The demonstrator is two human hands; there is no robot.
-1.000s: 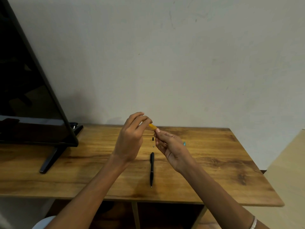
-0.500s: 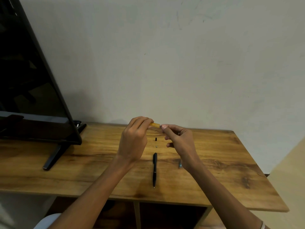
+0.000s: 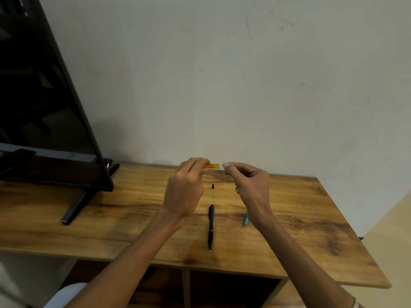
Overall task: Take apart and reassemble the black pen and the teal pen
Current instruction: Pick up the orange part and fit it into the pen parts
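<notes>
My left hand (image 3: 184,190) pinches a short yellow tube (image 3: 212,166) above the far part of the wooden table (image 3: 133,210). My right hand (image 3: 251,185) pinches the thin metal end sticking out of the tube's right side. The black pen (image 3: 210,225) lies on the table between my forearms, tip toward me. A teal pen part (image 3: 245,219) lies to its right, mostly hidden behind my right wrist. A tiny black piece (image 3: 212,186) and a tiny pale piece (image 3: 213,196) lie beyond the black pen.
A large black monitor (image 3: 44,107) stands on the table's left side, with its stand foot (image 3: 73,210) reaching toward the front. A pale wall (image 3: 244,85) runs directly behind the table. Open shelf compartments (image 3: 222,287) show under the tabletop.
One second ago my right hand held the teal part; it now lies on the table. My right hand has risen and taken the thin end of the yellow tube.
</notes>
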